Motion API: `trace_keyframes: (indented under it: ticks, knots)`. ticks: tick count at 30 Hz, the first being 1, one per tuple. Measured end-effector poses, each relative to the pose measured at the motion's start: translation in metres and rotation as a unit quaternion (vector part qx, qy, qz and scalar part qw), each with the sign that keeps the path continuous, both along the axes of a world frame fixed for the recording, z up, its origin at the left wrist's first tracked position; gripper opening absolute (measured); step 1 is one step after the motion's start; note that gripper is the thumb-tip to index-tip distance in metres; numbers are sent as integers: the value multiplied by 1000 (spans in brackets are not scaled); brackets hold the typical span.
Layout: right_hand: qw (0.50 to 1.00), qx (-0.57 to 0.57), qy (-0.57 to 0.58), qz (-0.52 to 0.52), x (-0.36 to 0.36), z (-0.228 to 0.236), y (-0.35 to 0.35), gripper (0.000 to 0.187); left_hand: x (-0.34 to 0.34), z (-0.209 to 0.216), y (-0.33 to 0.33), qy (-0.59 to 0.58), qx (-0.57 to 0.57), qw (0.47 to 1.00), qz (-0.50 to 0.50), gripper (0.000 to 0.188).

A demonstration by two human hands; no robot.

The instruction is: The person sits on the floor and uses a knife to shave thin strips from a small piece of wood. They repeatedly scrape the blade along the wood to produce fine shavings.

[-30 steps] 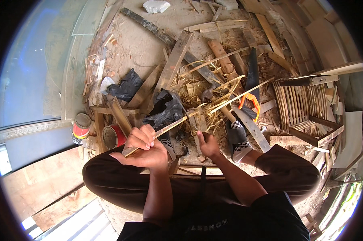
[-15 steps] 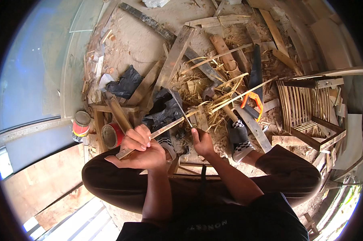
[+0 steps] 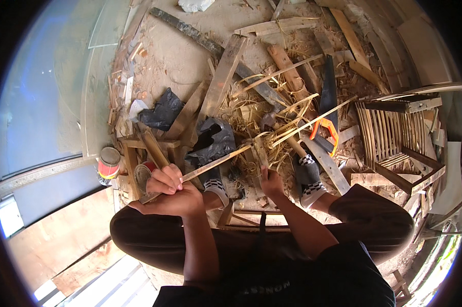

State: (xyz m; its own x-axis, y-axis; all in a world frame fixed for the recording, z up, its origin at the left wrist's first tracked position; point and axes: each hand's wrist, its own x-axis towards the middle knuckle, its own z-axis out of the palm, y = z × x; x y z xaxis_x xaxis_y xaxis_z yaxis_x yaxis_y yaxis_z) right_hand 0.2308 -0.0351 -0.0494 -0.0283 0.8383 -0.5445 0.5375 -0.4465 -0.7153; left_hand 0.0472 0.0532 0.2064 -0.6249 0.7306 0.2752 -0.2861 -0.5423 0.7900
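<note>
A long, thin wooden strip [image 3: 220, 162], bamboo-like, slants from lower left to upper right in front of me. My left hand [image 3: 172, 197] is closed around its near end, palm turned up. My right hand [image 3: 273, 184] is a fist just below the strip's middle, closed on the handle of a knife. The knife's blade is hard to make out against the clutter here. Pale curled shavings [image 3: 279, 148] lie in a heap beneath and beyond the strip.
An orange-handled saw [image 3: 325, 135] and a hammer [image 3: 269, 118] lie beyond my right hand. A slatted wooden frame [image 3: 394, 138] stands at right. Black plastic bags [image 3: 213, 140], red cans [image 3: 109, 162], a small wooden stool [image 3: 131, 158] and scattered boards [image 3: 223, 77] surround my feet.
My right hand has moved right and a little nearer to me. The knife blade, plainly seen across the strip before, is now hard to see. My left hand keeps its hold.
</note>
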Motion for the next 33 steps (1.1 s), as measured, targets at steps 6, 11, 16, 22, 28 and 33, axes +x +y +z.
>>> trace_keyframes:
  ticks: [6,11,16,22,28,33]
  knots:
    - [997,26,57,-34,-14,43,15,54,9,4,1,-14,15,1000,0,78]
    - [999,-9,-28,18,7,14,6,48,6,5,5,7,21,1000,-19,78]
    - [994,70,71,-37,-18,46,13,55,18,4,4,-7,21,1000,-10,78]
    - [999,23,-40,0,-2,-1,-5,64,-4,-3,4,-14,20,1000,2,79]
    - [993,-69,-92,7,18,-39,-17,77,-12,-1,2,-46,-14,998,35,77]
    - [987,-126,-95,-44,13,14,2,81,-36,40,-9,-23,53,998,4,75]
